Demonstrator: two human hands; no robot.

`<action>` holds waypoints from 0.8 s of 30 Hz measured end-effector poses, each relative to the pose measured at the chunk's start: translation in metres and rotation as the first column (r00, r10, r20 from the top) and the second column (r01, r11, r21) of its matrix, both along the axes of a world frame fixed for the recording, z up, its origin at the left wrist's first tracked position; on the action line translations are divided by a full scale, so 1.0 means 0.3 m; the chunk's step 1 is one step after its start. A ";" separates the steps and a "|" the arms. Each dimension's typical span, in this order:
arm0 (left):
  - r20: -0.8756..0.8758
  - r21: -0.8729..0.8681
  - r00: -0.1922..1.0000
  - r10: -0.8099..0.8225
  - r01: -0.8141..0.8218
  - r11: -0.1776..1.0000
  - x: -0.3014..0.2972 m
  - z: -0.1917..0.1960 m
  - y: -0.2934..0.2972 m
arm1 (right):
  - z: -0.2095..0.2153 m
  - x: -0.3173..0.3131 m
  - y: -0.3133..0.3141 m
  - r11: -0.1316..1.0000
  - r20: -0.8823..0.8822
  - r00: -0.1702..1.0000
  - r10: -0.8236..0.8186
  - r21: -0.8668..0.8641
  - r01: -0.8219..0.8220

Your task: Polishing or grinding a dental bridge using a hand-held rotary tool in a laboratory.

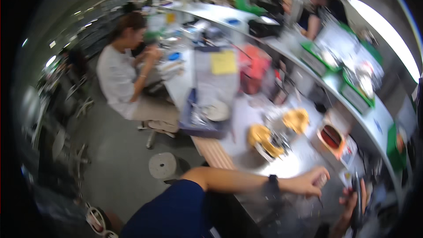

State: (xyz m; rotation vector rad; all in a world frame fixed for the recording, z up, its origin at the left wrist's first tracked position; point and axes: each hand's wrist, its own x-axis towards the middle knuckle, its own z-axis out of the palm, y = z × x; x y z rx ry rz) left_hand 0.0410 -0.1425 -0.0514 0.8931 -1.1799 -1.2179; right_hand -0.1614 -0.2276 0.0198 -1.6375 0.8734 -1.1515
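Observation:
My left hand (308, 181), with a dark band on its wrist, reaches in over the bench at the lower right. Its fingers are closed on a small pale beige piece (323, 180), too blurred to name. To the right, my right hand (349, 200) is wrapped round a dark, pen-shaped handpiece (357, 200). The two hands are apart. Beyond them two yellow dental casts, a nearer one (264, 140) and a farther one (296, 120), sit on the bench with metal articulator parts (279, 140) between them.
An orange-rimmed box (331, 136) stands right of the casts. A grey-blue tray (205, 128) holds a white round thing and clear bags. Green bins (357, 92) line the raised shelf. A person in white (116, 75) sits at the left; a round stool (162, 165) stands on the floor.

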 end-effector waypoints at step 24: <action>0.206 -0.079 0.955 -0.212 0.232 0.969 -0.008 0.010 0.051 | -0.128 -0.088 0.153 0.917 0.121 0.938 0.324 -0.283 -0.280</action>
